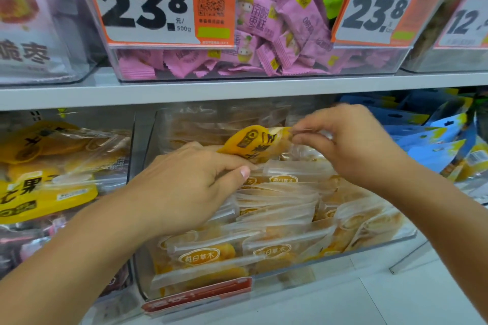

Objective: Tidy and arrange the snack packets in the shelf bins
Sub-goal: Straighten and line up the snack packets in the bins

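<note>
Above "每日草木" packets (200, 256), yellow packet (254, 144) (both hands pinching).

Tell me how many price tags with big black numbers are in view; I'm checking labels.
3, all on the upper shelf's bins: a 23.8 tag on the pink-packet bin, another 23.8 tag right of it, and a tag cut off at the frame's right edge.

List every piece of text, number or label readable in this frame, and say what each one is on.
"23.8 元/500g": left price tag, on the bin of pink packets.
"23.8": second price tag, further right; its small print is blurred.
"12": tag at the right edge, cut off.
"南酸枣糕": a pink packet.
"每日草木": clear packets in the lower bin.
"脆枣": bag upper left.
Yellow packet, held by left hand and right hand: print unreadable.
</note>
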Available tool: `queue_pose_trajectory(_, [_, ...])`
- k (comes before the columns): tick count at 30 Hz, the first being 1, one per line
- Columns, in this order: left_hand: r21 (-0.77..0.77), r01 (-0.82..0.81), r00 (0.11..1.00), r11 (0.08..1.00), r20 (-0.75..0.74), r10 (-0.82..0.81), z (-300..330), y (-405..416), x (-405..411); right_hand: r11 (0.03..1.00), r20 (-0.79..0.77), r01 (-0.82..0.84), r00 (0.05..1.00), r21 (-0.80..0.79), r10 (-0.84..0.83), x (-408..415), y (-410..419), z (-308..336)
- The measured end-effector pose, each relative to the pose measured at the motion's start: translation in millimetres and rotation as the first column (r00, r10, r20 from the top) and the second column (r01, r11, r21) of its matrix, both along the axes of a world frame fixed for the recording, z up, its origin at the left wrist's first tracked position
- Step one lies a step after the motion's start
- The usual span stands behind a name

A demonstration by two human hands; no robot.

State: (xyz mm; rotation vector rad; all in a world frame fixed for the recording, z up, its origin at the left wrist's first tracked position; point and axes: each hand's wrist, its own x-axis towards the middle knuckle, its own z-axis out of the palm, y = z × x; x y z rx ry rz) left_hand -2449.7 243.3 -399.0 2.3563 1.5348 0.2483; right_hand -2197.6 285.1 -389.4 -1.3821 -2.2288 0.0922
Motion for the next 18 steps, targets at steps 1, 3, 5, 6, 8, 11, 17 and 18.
queue_pose_trajectory(1, [0.004, -0.004, 1.000, 1.000, 0.012, 0.003, -1, 1, 0, 0.988, 0.092, 0.001, 0.996, 0.154, -0.016, 3, -8, 8])
queue_pose_trajectory(3, [0.013, -0.007, 0.999, 1.000, 0.036, 0.007, -3, 2, -1, 0.916, 0.253, -0.040, 0.965, 0.398, -0.068, 9, -23, 25])
queue_pose_trajectory(5, [0.030, 0.000, 0.998, 1.000, 0.056, -0.002, -4, 3, -1, 0.882, 0.343, -0.073, 0.933, 0.466, -0.104, 10, -36, 37])
queue_pose_trajectory(6, [0.036, 0.000, 0.998, 0.999, 0.059, -0.002, -4, 4, -1, 0.891, 0.383, -0.082, 0.917, 0.446, -0.108, 8, -40, 41])
queue_pose_trajectory(8, [0.033, -0.001, 0.999, 0.999, 0.047, 0.000, -3, 3, 0, 0.958, 0.503, -0.037, 0.857, 0.284, -0.116, -5, -40, 45])
queue_pose_trajectory(11, [0.052, -0.010, 0.999, 0.999, 0.043, 0.008, 0, 0, 2, 0.998, 0.517, 0.013, 0.855, 0.060, -0.042, -17, -30, 41])
queue_pose_trajectory(17, [0.046, -0.067, 0.988, 0.997, 0.145, 0.060, -4, 1, 3, 0.929, -0.032, -0.145, 0.989, -0.339, 0.143, -37, 2, 6])
queue_pose_trajectory(18, [0.038, -0.071, 0.986, 0.997, 0.156, 0.064, -5, 2, 2, 0.914, -0.038, -0.146, 0.989, -0.378, 0.143, -38, 7, 2])
